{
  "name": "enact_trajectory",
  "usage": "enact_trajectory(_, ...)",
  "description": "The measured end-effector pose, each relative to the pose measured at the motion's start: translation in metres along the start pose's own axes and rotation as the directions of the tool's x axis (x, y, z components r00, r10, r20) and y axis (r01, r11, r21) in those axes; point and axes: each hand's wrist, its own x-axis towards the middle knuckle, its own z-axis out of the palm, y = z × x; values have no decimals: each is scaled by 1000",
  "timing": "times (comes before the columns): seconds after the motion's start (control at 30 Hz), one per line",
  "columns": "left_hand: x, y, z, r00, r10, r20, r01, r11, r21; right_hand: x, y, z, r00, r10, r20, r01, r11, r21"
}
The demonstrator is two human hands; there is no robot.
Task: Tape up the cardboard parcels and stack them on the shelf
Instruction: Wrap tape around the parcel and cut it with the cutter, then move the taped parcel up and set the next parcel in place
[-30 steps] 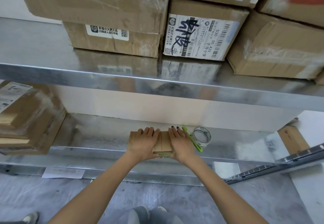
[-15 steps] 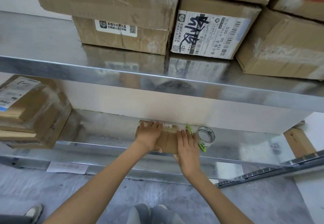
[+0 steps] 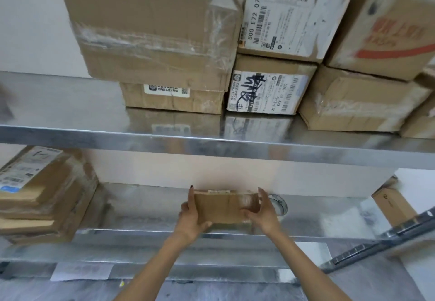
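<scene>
Parcel: small brown cardboard box, fingers of left hand and right hand clamped on its ends.
Behind: clear tape roll on lower metal shelf.
Left: stacked flat parcels.

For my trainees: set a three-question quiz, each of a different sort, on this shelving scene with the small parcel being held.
1. True or false: both hands hold the small parcel.
2. Which shelf carries the box with black scrawl? A upper shelf B lower shelf
3. Fill in: beside the right hand, partly hidden, lies a roll of ____.

Key: 1 true, the left hand and the right grip opposite ends; 2 A, the upper shelf; 3 tape.
</scene>
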Motion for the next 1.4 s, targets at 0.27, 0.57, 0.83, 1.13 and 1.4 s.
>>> enact_trajectory(0.27,-1,22,-60,987,11,-161,-53,965,-258,-17,-28,-19,964,101,-247,-7,936,353)
enact_trajectory(0.57,-49,43,-94,956,70,-285,-161,937,-309,-62,-60,-66,952,-66,-297,195,883,427)
enact_trajectory(0.83,-132,80,-111,904,127,-409,-225,953,-201,-129,-69,-129,918,-256,-303,368,834,411)
enact_trajectory(1.13,-237,146,-126,679,269,-683,-459,882,-108,-223,-84,-210,844,-432,-318,527,777,345)
enact_trajectory(1.4,-280,191,-194,464,352,-813,-594,804,9,-265,-149,-254,698,-602,-389,715,616,331)
